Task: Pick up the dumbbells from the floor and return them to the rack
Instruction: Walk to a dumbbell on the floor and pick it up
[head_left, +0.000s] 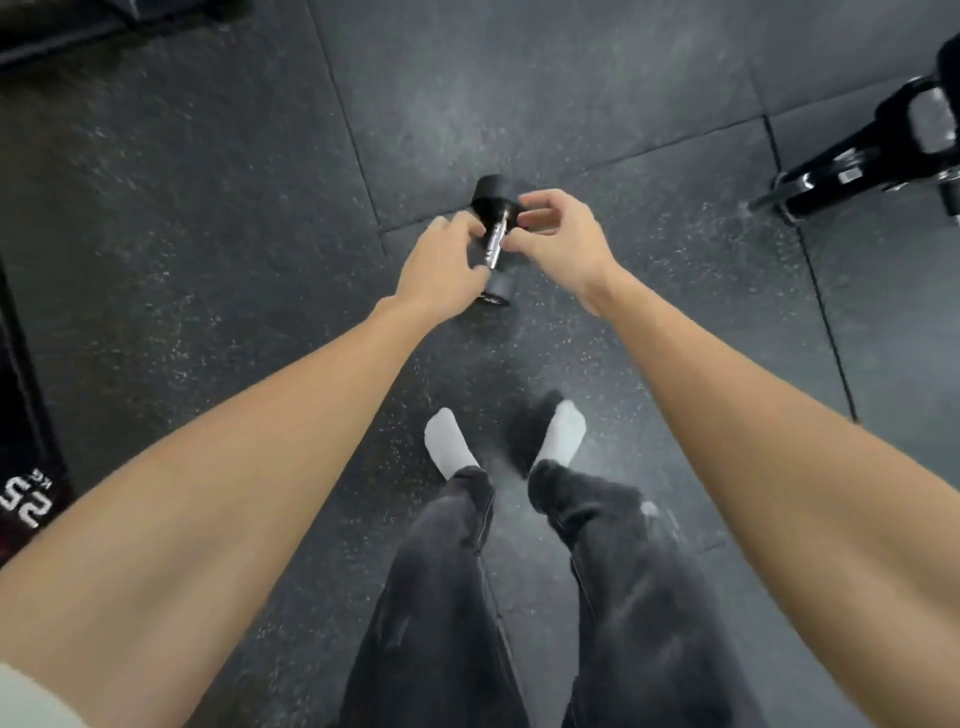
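Hands, left and right, fingers curled, either side of dumbbell handle; grip unclear.

Dark speckled rubber floor tiles with visible seams; black metal equipment base stands at upper right.

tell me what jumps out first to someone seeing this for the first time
Both bare arms reach down to the middle of the view, where the left hand and right hand close in on a small black dumbbell with a chrome handle on the speckled rubber floor. Below it stand two feet in white socks; black gym equipment sits at the upper right.
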